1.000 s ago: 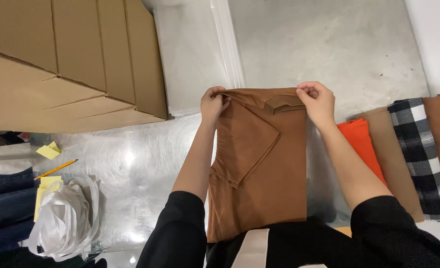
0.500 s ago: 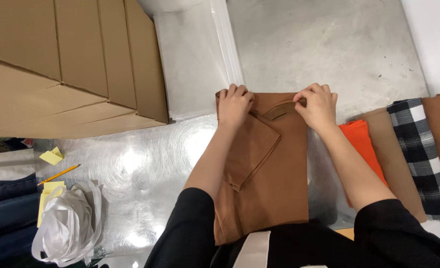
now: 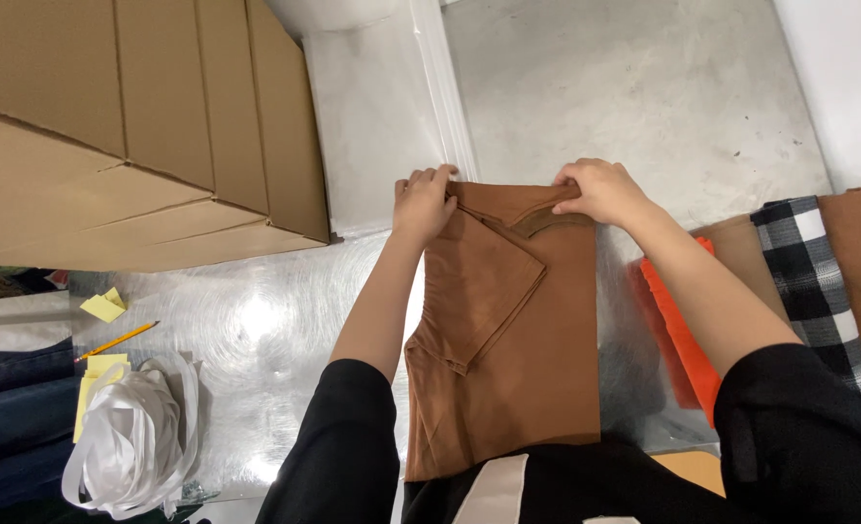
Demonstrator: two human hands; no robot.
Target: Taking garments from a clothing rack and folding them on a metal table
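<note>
On the shiny metal table (image 3: 256,320), a folded brown shirt (image 3: 537,369) lies flat; the left hand (image 3: 426,202) pinches its top left corner, and the right hand (image 3: 600,191) apparently grips the collar, beside stacked fabrics (image 3: 809,272).

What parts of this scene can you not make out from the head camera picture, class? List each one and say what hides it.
1. The near hem of the folded brown shirt in the head view: covered by the person's black clothing.
2. The shirt's neckline: partly under the right hand.
3. The orange cloth: crossed by the right forearm.
4. The black and white checked cloth: runs off the right edge.
5. The large brown cardboard box: cut off top and left.
</note>
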